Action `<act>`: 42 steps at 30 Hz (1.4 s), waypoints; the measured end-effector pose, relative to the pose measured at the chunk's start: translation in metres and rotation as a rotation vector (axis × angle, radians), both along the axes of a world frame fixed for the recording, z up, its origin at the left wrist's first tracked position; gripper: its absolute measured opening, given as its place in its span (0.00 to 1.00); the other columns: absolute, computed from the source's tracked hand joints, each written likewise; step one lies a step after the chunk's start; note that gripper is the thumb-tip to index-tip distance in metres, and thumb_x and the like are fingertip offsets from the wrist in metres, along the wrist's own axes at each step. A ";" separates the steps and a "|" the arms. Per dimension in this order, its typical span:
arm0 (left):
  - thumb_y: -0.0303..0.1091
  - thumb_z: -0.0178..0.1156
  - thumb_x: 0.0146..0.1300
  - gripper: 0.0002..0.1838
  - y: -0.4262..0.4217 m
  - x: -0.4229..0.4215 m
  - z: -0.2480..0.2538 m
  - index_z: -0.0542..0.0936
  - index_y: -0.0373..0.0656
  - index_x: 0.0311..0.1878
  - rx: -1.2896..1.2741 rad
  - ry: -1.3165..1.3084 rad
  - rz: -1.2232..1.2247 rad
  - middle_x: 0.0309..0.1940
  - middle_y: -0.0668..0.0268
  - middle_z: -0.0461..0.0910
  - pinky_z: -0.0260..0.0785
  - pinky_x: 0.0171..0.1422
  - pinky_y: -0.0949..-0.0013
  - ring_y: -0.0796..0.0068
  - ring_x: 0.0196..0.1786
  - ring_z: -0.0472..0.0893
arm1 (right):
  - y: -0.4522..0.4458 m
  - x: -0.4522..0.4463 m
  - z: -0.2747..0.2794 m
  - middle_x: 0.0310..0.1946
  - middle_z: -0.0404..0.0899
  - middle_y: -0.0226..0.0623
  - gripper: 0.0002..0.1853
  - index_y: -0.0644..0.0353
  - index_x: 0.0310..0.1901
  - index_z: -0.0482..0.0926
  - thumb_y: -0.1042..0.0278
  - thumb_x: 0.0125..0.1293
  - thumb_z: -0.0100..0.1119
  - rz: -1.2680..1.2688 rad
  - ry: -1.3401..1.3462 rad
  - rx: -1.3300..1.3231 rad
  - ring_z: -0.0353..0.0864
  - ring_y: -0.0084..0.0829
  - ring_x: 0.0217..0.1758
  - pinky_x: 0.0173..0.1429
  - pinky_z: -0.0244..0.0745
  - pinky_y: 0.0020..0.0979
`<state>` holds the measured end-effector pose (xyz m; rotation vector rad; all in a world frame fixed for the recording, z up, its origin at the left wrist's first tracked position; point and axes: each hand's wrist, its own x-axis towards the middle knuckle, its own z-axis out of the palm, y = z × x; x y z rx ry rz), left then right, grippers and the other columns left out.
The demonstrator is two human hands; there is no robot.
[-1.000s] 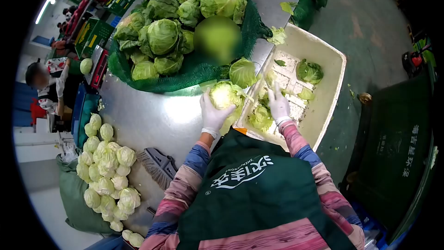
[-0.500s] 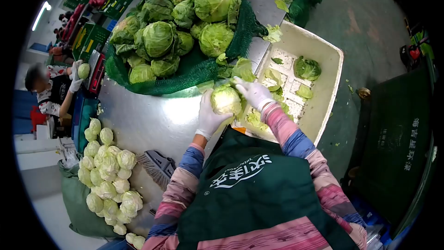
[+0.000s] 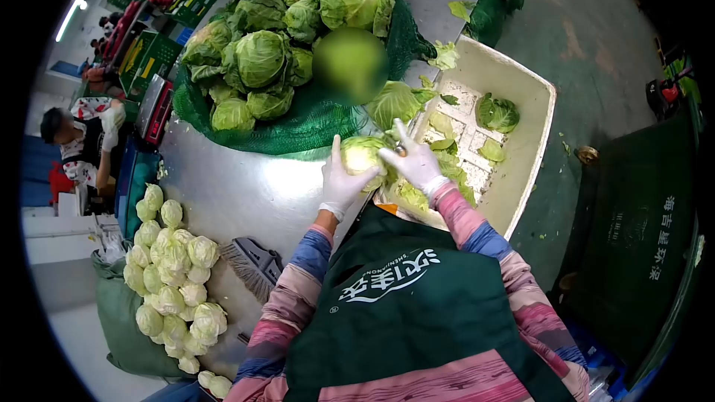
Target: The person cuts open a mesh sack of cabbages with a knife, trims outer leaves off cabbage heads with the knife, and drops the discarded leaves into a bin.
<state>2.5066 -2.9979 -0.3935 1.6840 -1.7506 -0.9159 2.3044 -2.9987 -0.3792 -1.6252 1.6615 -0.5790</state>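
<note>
Pale cabbage [image 3: 360, 154] between the hands, above the steel table [image 3: 231, 179], near the foam bin [image 3: 514, 67]. Left hand [image 3: 341, 183] curled round its near-left side, thumb and fingers spread; right hand [image 3: 418, 167] against the opposite side (small object [image 3: 401, 151] by its fingers, too small to name; cannot tell how firmly held). Cabbage looks compact, probably stiff, moderately heavy; outer layers likely soft, easily torn, perhaps slippery. Best hold: palm cupped under the rounded body.
</note>
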 end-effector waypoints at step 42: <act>0.30 0.74 0.49 0.49 0.031 0.053 0.006 0.54 0.32 0.70 0.397 0.450 0.010 0.60 0.54 0.71 0.70 0.63 0.66 0.63 0.60 0.75 | 0.008 -0.033 -0.055 0.23 0.80 0.48 0.39 0.52 0.73 0.56 0.39 0.66 0.51 -0.341 0.057 -0.096 0.82 0.47 0.27 0.35 0.76 0.43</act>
